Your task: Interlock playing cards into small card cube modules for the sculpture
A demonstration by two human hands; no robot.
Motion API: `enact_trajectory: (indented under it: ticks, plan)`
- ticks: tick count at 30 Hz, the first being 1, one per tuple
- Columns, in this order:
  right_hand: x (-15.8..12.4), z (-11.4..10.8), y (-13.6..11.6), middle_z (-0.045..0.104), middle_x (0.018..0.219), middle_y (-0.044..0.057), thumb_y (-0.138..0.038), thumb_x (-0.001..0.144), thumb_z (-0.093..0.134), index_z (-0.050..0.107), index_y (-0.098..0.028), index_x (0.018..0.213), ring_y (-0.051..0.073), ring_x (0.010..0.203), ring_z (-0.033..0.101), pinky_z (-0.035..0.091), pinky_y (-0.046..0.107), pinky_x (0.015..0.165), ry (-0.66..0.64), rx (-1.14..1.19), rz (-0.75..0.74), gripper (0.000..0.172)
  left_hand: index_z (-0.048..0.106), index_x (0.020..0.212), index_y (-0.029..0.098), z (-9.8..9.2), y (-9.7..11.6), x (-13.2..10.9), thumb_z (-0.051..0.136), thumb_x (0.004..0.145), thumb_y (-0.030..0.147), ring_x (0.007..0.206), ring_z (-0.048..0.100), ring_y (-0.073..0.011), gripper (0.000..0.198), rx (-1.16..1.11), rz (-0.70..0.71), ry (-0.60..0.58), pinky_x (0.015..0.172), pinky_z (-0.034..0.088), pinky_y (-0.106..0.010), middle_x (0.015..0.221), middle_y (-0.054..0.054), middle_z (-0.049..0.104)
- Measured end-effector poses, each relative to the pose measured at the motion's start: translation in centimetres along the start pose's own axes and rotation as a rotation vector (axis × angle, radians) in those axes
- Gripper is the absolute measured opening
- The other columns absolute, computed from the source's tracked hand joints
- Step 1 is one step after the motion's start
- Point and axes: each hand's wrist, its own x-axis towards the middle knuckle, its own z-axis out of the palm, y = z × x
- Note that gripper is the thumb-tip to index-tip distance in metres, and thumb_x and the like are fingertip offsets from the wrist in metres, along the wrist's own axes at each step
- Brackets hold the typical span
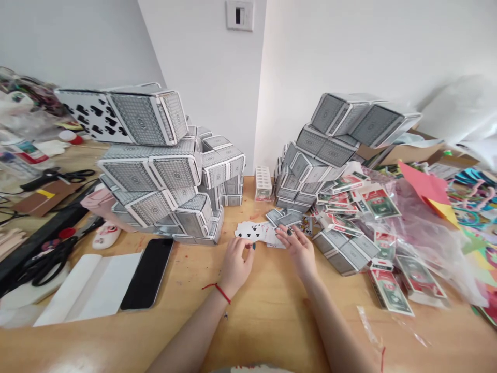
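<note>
Face-up playing cards [251,231] lie fanned out on the table in front of both hands. My left hand [237,263], a red string round its wrist, is at their near left edge. Its fingers are curled in toward the thumb, and whatever may be between them is hidden. My right hand [300,253] is at the right end of the fan, fingers stretched out and covering part of it. Just behind it are some grey-backed cards [285,216]. A folded block of grey-backed cards [347,250] sits to the right of that hand.
Stacked card-block structures rise at left [171,178] and right [310,155]. A clear box [263,184] stands between them. At left are a phone [147,274], white paper [93,285] and black scissors [54,259]. Red-green card boxes [390,292] and plastic wrap [438,259] crowd the right.
</note>
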Motion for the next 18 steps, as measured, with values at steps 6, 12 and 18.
enact_trajectory:
  ticks: [6, 12, 18]
  plan:
    - [0.2, -0.6, 1.2, 0.070, 0.075, 0.006, -0.034, 0.060, 0.074, 0.057, -0.014, 0.093, 0.020, 0.063, 0.067, 0.054, 0.034, 0.062, 0.066, -0.120, 0.068, 0.043, 0.045, 0.121, 0.018, 0.9, -2.5, 0.5, 0.049, 0.082, 0.018, 0.122, 0.042, -0.0245, 0.039, 0.191, 0.153, -0.022, 0.099, 0.039, -0.046, 0.126, -0.011, 0.051]
    - [-0.6, 0.5, 2.2, 0.068, 0.063, 0.004, -0.043, 0.060, 0.072, 0.059, -0.014, 0.080, 0.013, 0.048, 0.061, 0.051, 0.026, 0.048, -0.111, -0.247, 0.132, 0.037, 0.053, 0.111, 0.019, 0.9, -3.0, 0.6, 0.044, 0.085, 0.015, 0.112, 0.054, -0.0218, 0.028, 0.254, 0.182, -0.039, 0.092, 0.047, -0.040, 0.114, -0.010, 0.062]
    - [-1.3, 1.1, 2.6, 0.067, 0.063, 0.006, -0.054, 0.070, 0.061, 0.059, -0.012, 0.085, 0.013, 0.043, 0.059, 0.049, 0.024, 0.038, -0.232, -0.273, 0.328, 0.044, 0.052, 0.111, 0.018, 0.1, -1.5, 0.4, 0.036, 0.087, 0.013, 0.095, 0.063, -0.0182, 0.029, 0.261, 0.198, 0.038, 0.083, 0.051, -0.033, 0.102, -0.009, 0.066]
